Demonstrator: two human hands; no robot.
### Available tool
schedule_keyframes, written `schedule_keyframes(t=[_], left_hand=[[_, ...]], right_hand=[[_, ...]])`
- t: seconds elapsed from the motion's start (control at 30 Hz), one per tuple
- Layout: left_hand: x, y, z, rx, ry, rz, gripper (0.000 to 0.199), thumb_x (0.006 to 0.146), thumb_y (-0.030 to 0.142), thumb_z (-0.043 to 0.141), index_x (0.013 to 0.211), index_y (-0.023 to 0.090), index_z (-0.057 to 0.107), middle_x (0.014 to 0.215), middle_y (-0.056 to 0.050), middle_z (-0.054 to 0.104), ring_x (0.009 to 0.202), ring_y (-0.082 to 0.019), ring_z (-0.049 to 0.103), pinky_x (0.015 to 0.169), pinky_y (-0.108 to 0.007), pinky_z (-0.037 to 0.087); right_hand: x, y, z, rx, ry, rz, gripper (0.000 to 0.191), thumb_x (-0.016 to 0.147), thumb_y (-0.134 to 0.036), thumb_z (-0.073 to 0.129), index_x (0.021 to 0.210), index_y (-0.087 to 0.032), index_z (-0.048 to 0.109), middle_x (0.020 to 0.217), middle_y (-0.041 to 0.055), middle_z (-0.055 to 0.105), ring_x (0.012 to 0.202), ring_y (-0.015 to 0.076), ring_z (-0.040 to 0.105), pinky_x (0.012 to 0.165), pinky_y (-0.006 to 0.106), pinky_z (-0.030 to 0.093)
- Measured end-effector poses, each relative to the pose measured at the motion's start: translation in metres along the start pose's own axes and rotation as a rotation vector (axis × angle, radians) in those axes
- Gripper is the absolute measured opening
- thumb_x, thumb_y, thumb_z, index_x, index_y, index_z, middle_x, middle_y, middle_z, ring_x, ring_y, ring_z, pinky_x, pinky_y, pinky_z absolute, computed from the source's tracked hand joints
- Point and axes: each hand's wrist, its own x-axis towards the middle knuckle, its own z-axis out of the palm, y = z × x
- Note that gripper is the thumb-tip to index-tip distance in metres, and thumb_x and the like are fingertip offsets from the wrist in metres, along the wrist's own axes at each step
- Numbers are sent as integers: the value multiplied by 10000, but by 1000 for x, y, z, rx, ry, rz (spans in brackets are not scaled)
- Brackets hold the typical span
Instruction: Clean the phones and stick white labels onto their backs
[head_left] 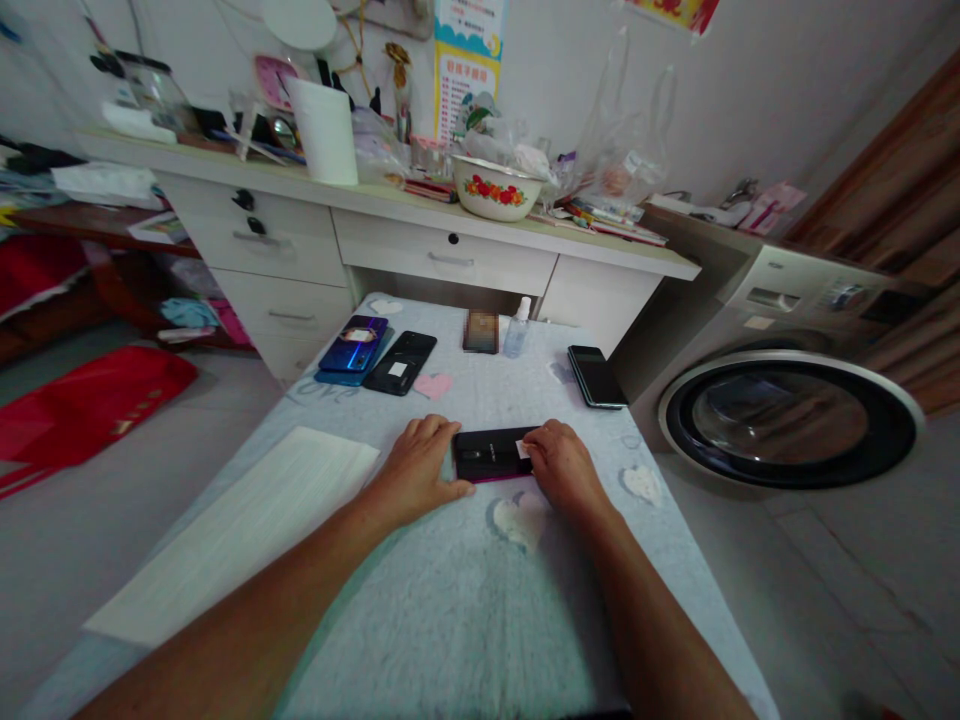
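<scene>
Stretches out as a table (465,610) under a pale blue, heart-patterned cloth (555,410). Carries, around the middle, a flat dark phone (480,457) with a white label toward its right end. Bears at far left a shiny blue phone (349,352) on top of another blue item (337,378) — and a labelled black phone (405,358) close beside. Holds a blurred dark rectangle (480,332) and upright spray bottle (516,337) at the far end, a dark-screened phone (598,378) at right — plus, on the left, a long white sheet (232,530).

Head camera, one: I look forward and down, close over the table (450,620), which fills lower centre; white drawers (397,245) cross upper frame, washing machine (780,415) right.
</scene>
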Motion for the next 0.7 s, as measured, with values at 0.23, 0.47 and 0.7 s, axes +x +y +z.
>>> schedule_keyframes(t=[0.23,0.47,0.7], left_hand=[[0,-1,1,1,-6,4,653,644,448,737,1200,171,536,1156,-99,537,1067,-293,471,938,-409,409],[0,-2,1,-8,9,7,644,639,460,735,1187,180,544,1139,-93,541,1050,-286,472,925,-406,413],[-1,-2,0,-19,8,20,620,652,441,726,1183,177,543,1143,-93,542,1050,-288,471,927,-416,408]], right_hand=[[-3,-20,9,72,-17,-206,170,859,-110,550,888,-170,706,888,68,613,890,175,525,803,274,406],[-4,-25,16,133,-2,-321,155,847,-115,568,861,-181,707,866,54,616,857,170,528,771,276,411],[1,-11,10,47,26,-121,183,877,-141,534,879,-189,711,877,57,599,900,171,520,814,268,399]])
